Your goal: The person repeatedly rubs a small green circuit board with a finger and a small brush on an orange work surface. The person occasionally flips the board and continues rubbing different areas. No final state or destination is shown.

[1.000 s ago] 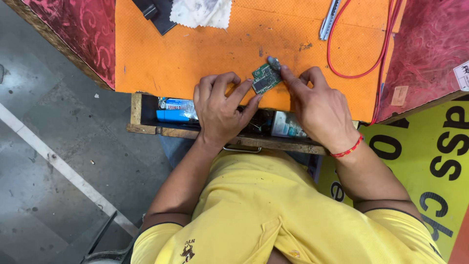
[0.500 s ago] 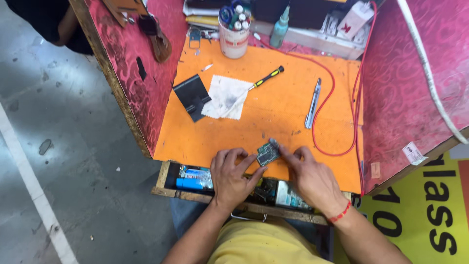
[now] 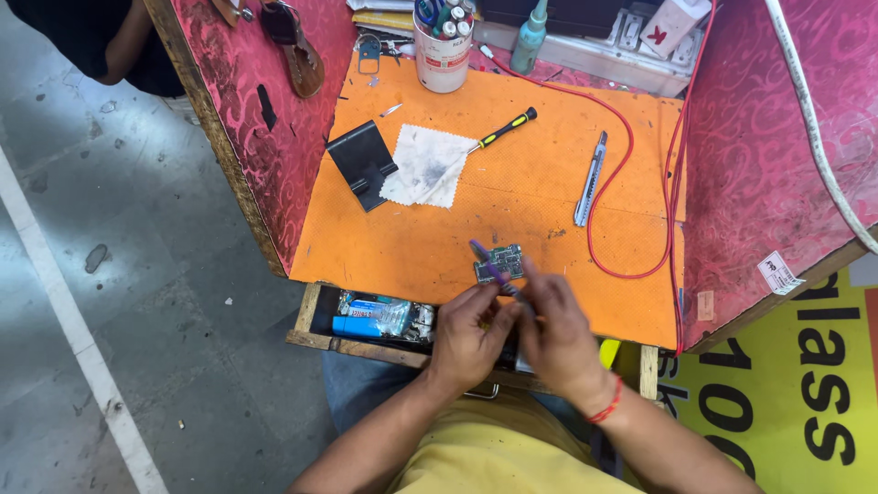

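I see both hands meet at the near edge of the orange-topped table (image 3: 512, 206). My right hand (image 3: 558, 334) pinches a slim purple-handled tool (image 3: 494, 271), its tip slanting up to the left over a small green circuit board (image 3: 499, 263) that lies flat on the table just beyond the fingers. My left hand (image 3: 468, 331) is curled with its fingertips against the tool's lower end (whether it truly grips it I cannot tell). Below the hands an open wooden drawer (image 3: 315, 320) holds a blue tube (image 3: 361, 325). Farther off lie a white cloth (image 3: 422, 166), a black-and-yellow screwdriver (image 3: 498, 134), a grey utility knife (image 3: 591, 178) and a looping red cable (image 3: 631, 183).
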